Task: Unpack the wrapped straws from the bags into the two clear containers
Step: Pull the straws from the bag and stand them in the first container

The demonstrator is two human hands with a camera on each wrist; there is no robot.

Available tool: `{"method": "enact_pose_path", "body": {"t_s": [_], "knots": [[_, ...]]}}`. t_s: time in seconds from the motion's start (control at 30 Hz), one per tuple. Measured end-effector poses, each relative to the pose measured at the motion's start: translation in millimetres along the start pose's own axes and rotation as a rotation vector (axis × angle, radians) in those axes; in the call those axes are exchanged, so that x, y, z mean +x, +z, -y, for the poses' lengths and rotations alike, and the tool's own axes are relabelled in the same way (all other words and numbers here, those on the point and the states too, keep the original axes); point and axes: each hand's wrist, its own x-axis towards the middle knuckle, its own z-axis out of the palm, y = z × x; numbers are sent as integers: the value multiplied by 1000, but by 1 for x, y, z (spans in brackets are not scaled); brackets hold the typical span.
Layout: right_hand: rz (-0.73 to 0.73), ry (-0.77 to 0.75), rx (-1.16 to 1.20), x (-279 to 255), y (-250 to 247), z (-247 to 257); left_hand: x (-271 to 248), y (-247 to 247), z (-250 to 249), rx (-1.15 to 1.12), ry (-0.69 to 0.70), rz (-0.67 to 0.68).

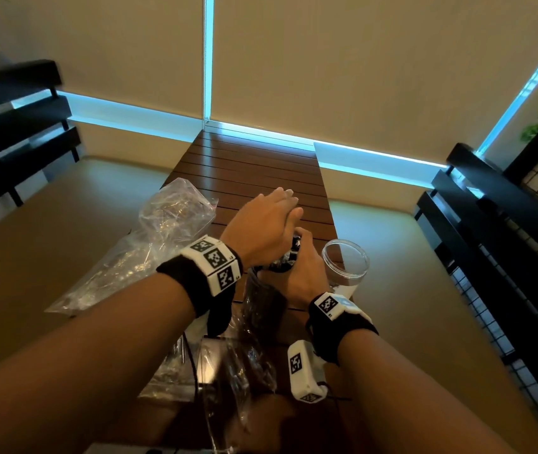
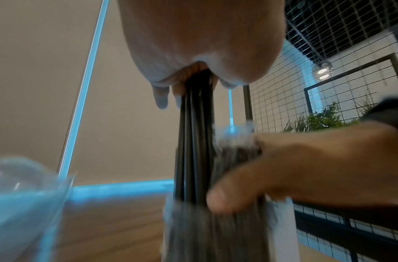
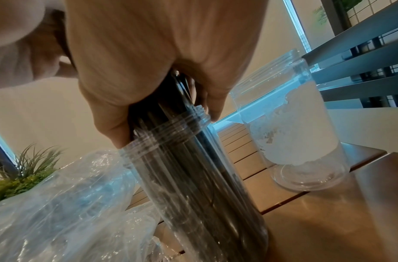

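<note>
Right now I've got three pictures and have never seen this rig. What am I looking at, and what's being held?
No machine: a person with a head camera and one on each wrist. In the head view, the left hand lies flat over the black straws, pressing them down. The right hand grips those straws at the mouth of the full jar. A second clear jar stands empty beside it on the slatted wooden table, with crumpled plastic bags to the left.
</note>
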Motion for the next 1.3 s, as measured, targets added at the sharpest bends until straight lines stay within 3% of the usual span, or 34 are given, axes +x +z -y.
{"method": "enact_pose_path", "body": {"t_s": [0.2, 0.4, 0.63, 0.7, 0.8, 0.9, 1.03, 1.2, 1.3], "knots": [[24, -44, 0, 2, 1, -5, -27, 32, 16, 168, -78, 225], [-3, -67, 21, 4, 2, -8, -5, 18, 11, 206, -102, 226], [134, -39, -36, 5, -7, -7, -21, 37, 17, 75, -155, 276], [159, -84, -146, 5, -14, -2, -13, 23, 21, -190, -197, 337], [10, -219, -253, 1, -21, 15, -11, 9, 32, -764, -419, 197], [-17, -284, -293, 3, -20, 29, -26, 1, 38, -879, -531, 277], [97, -212, -329, 8, -8, 31, -40, 4, 49, -946, -464, 395], [42, -250, -288, 9, 2, 25, -52, 21, 55, -751, -301, 455], [12, -258, -312, 6, 5, 26, -54, 37, 49, -564, -249, 295]]}}
